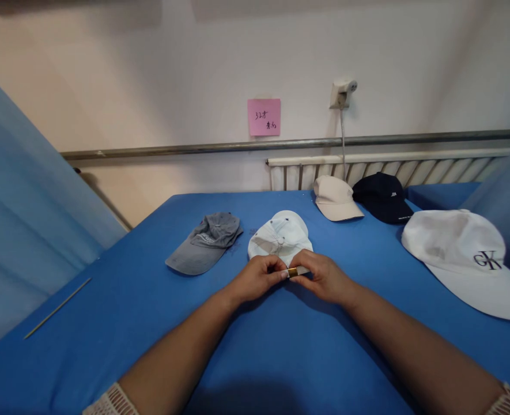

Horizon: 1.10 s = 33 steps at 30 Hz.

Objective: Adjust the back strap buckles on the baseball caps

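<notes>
A pale, whitish baseball cap (276, 233) lies at the middle of the blue-covered surface, its back strap toward me and its brim pointing away. My left hand (259, 276) pinches the strap from the left, thumb and fingers pressed together. From the right, my right hand (319, 275) grips the strap's other part, next to a small gold-coloured metal buckle (293, 272) between the two hands. Fingers partly hide the strap ends, so I cannot tell how far it runs through the buckle.
A grey cap (207, 242) lies to the left, near a thin stick (58, 308). Beige (335, 197) and navy (382, 196) caps sit at the back right, a large white cap (457, 248) at the right. Behind are a rail (194, 148), a radiator (431, 167) and a plugged socket (341, 95).
</notes>
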### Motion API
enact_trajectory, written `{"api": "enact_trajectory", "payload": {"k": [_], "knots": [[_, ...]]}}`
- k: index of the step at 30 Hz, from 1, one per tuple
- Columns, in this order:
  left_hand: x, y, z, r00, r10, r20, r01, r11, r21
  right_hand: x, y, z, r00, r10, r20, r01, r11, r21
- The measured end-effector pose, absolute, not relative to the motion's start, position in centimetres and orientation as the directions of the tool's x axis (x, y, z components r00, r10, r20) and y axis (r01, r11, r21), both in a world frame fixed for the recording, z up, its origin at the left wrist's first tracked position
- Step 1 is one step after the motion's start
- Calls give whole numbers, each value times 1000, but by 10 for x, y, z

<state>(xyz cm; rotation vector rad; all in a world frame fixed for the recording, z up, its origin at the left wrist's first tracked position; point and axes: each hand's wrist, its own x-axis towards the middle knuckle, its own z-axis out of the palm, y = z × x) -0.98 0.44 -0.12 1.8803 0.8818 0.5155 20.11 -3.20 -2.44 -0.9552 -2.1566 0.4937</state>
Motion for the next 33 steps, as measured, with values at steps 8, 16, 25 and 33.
{"api": "enact_trajectory", "payload": {"k": [8,16,25,33], "knots": [[-5,1,-5,588,808,-45,247,-127,961,199,-30,-26,-454,766,455,499,641,-583],[-12,4,-1,630,776,-26,326,-234,916,200,-32,-23,-446,766,464,503,643,-578],[-9,-2,-2,596,803,-14,349,-244,905,197,-30,-28,-458,758,464,511,652,-560],[-1,-3,-16,506,860,-68,313,-110,944,190,-37,-29,-472,786,399,498,611,-615]]}}
